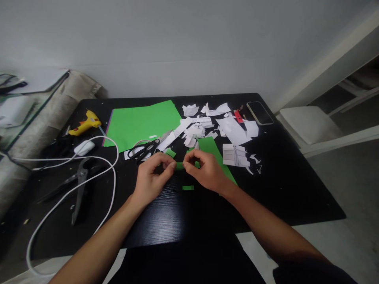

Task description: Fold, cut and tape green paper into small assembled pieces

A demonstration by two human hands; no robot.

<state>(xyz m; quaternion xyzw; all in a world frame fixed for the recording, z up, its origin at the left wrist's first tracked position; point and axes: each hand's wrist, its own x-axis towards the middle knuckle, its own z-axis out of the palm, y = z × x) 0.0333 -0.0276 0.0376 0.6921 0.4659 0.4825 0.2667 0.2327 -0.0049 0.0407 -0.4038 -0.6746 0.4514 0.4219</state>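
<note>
Between my two hands a narrow green paper strip [179,166] is stretched just over the black table. My left hand [154,173] pinches its left end between thumb and fingertips. The right end sits in the pinch of my right hand [207,167], whose fingers partly hide it. Below the strip lies a small green paper piece [187,188] on the table. A longer green paper piece [217,156] extends behind and under my right hand. Black-handled scissors [145,150] rest just beyond my left hand.
Large green sheets [142,122] lie at the back, beside many white paper scraps [197,130]. A yellow glue gun [86,123], a white cable [114,173] and large shears [80,177] occupy the left. A phone [259,113] and a red lighter [238,116] are at the back right.
</note>
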